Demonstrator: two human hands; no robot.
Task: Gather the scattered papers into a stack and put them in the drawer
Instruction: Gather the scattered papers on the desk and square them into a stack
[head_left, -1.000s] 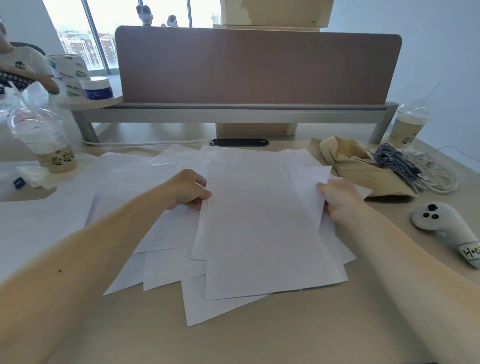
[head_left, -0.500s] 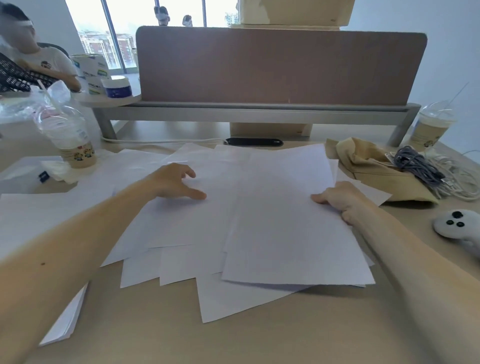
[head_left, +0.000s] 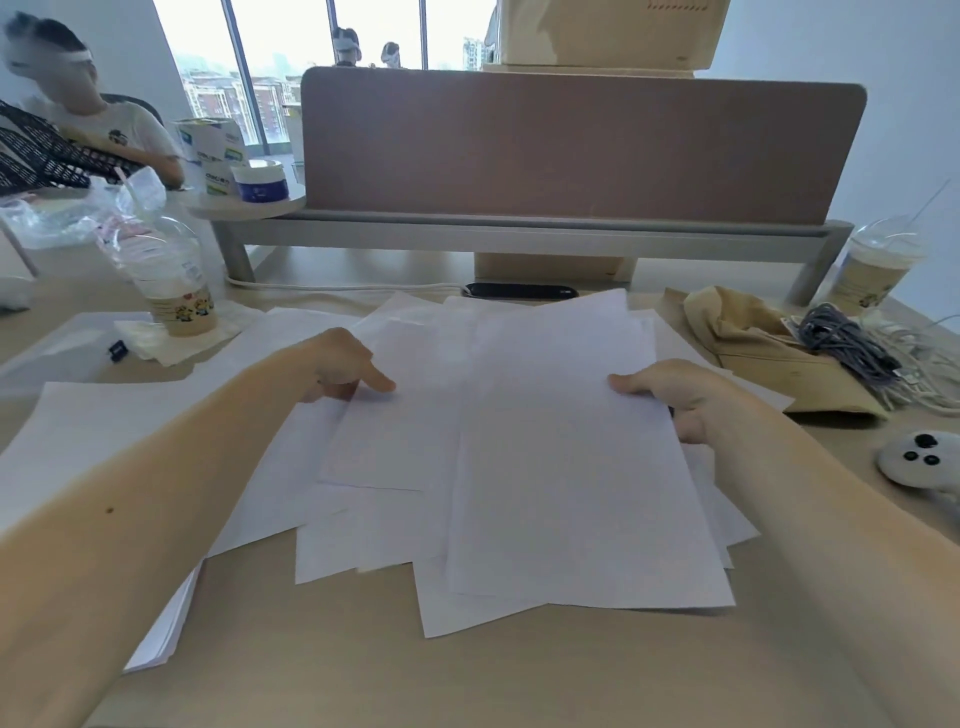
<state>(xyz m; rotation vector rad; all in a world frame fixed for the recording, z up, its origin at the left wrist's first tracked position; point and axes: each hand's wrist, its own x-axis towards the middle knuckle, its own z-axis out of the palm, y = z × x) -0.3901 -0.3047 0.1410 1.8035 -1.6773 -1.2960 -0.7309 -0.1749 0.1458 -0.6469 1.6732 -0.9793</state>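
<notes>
Your right hand (head_left: 685, 400) grips the right edge of the papers (head_left: 571, 467), thumb on top, fingers curled beneath. Your left hand (head_left: 337, 364) lays one digit on a sheet; whether it grips cannot be told. The papers lie fanned mid-desk (head_left: 467, 675). The left cup (head_left: 176, 291) and the right cup (head_left: 878, 275) each hold a pale drink.

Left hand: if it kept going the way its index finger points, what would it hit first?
Probably the left edge of the top sheet that the right hand holds; the left hand points right across a lower sheet. Height is unclear.
</notes>
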